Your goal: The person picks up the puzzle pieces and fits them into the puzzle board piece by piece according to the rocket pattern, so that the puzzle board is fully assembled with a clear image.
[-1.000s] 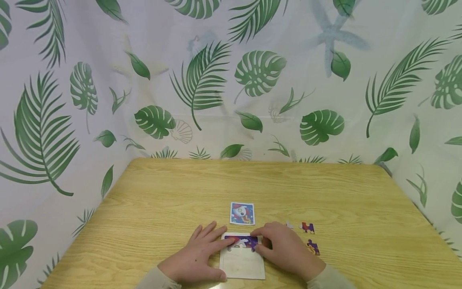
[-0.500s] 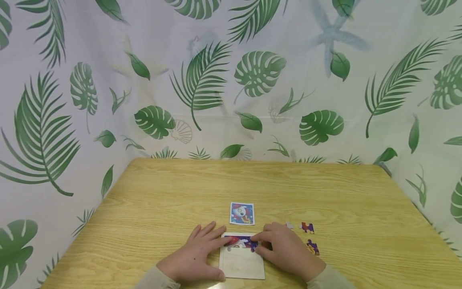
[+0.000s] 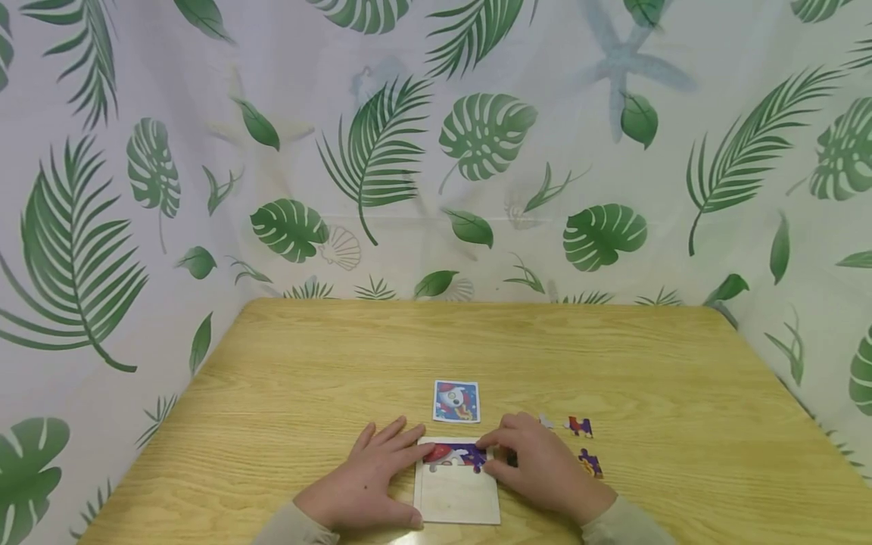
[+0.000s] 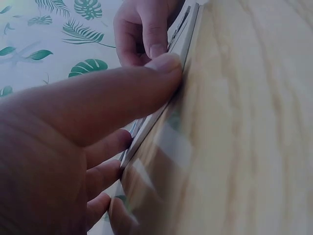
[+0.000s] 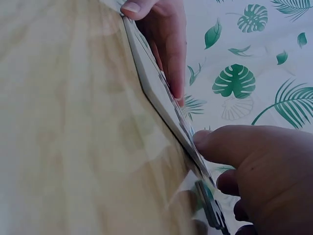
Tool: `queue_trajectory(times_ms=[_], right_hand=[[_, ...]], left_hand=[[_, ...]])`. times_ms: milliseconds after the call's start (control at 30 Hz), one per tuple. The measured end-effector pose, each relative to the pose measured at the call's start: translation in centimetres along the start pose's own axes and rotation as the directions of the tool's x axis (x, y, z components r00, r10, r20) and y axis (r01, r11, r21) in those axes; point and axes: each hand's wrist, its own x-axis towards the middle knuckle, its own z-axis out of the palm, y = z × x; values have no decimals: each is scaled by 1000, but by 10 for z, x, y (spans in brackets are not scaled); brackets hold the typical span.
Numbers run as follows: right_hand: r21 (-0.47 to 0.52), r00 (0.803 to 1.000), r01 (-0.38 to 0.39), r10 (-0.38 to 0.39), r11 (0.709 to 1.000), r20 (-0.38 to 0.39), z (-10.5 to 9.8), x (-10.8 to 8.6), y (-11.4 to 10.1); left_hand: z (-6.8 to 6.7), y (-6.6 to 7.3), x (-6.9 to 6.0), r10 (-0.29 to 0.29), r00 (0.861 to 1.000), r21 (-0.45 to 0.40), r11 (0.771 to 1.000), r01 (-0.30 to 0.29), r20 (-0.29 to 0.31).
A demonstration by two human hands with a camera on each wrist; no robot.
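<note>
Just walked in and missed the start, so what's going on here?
A person is doing a jigsaw in a small tray. The left hand rests spread along the tray's left side; the right hand has its thumb and forefinger at the right end of the top row. Below that row, the tray is bare. A picture card lies beyond it, with loose pieces to the right.

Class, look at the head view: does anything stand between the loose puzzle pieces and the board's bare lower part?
Yes: the right hand stands between the loose puzzle pieces and the puzzle board. Nothing else visible does.
</note>
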Motion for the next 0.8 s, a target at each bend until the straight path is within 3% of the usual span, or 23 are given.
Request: queue_trajectory(times_ms=[233,467,800], right_hand=[[43,994,-106,107,993,-11,-10,-1,13],[61,979,-199,201,978,-31,-24,-5,40],[22,979,-199,200,980,-25,-32,-10,59]], left_hand=[[1,-1,1,-8,1000,0,1000,8,-3],[2,-2,2,-5,1000,2,1000,5,-1],[1,-1,2,0,1000,-5,1000,0,-2]])
